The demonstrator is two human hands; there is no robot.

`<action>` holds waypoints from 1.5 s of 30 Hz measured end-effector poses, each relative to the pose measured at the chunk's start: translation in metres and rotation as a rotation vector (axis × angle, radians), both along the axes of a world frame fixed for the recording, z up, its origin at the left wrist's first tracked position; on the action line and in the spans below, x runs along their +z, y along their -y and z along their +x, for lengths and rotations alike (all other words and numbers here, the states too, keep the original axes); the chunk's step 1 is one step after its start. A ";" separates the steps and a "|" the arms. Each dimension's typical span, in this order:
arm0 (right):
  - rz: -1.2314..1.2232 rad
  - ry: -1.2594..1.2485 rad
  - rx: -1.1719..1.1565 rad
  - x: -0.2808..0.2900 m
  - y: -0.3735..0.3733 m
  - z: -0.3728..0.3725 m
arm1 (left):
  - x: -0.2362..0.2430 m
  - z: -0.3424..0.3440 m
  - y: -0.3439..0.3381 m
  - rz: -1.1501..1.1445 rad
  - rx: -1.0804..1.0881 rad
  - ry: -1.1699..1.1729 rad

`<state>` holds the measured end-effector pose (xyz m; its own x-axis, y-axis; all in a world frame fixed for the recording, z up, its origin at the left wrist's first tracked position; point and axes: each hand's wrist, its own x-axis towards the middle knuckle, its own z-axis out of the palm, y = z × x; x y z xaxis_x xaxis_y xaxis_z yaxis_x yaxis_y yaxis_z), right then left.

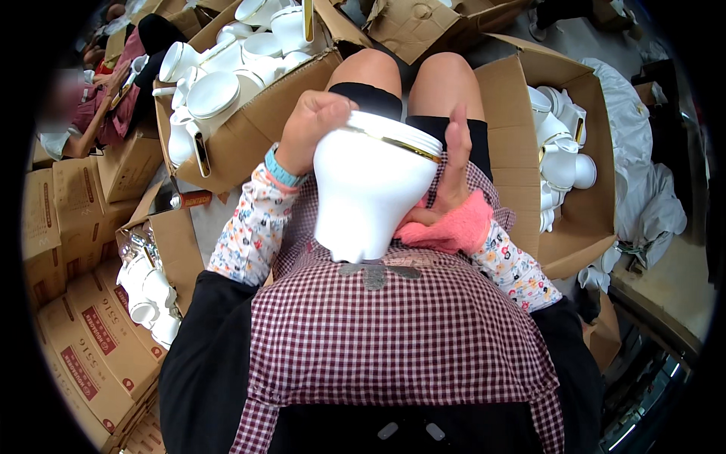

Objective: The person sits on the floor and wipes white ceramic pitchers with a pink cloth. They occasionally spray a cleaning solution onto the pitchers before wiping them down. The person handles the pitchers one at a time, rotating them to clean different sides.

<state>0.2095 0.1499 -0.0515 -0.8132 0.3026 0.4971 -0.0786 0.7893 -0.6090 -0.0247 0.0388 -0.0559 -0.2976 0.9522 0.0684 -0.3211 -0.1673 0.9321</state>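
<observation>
A white pot (370,193) with a gold band below its rim and a scalloped lower end is held over my lap. My left hand (314,125) grips its rim at the upper left. My right hand (454,174) is just right of the pot, thumb or finger raised, holding a pink cloth (454,231); part of it is hidden behind the pot. Checked apron cloth (393,333) covers my lap beneath both hands.
Cardboard boxes of white ware stand at the upper left (257,113), right (575,234) and lower left (174,250). Stacked cartons (76,303) fill the left. Another person (113,113) sits at far left holding something. White sacking (628,151) lies at the right.
</observation>
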 end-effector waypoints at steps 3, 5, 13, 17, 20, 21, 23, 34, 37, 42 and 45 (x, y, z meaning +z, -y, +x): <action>-0.031 -0.034 0.052 0.011 0.007 -0.007 | 0.000 0.005 -0.005 -0.033 -0.016 0.100; -0.101 -0.085 0.040 0.004 0.011 -0.007 | -0.005 0.001 -0.007 -0.034 -0.095 0.142; -0.565 0.012 -0.149 0.011 0.003 0.017 | -0.009 0.002 -0.001 -0.049 0.124 0.124; -1.119 0.296 0.253 0.035 -0.019 0.048 | -0.016 -0.001 0.013 -0.108 0.259 0.198; -1.116 0.394 0.529 0.045 -0.019 0.053 | -0.021 -0.009 0.013 -0.081 0.224 0.207; -1.044 0.461 0.486 0.046 -0.023 0.055 | -0.023 -0.011 0.012 -0.067 0.198 0.226; -0.893 0.593 0.401 0.052 -0.034 0.056 | -0.025 -0.014 0.011 -0.036 0.152 0.264; 0.025 -0.119 0.096 0.061 0.009 -0.046 | -0.002 0.008 -0.031 -0.151 -0.089 0.357; 0.052 -0.147 -0.020 0.055 0.004 -0.078 | -0.013 0.003 -0.023 -0.140 -0.006 0.440; -0.097 -0.225 0.149 0.025 0.016 -0.059 | -0.078 -0.025 0.030 -0.045 0.274 0.671; -0.461 0.084 0.271 -0.027 0.022 -0.035 | -0.118 -0.054 0.092 0.112 0.506 0.528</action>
<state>0.1748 0.1274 -0.0789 -0.9238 0.2480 0.2918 -0.1779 0.3969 -0.9005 -0.0784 -0.0527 -0.1743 -0.7187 0.6855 -0.1165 -0.5804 -0.4993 0.6433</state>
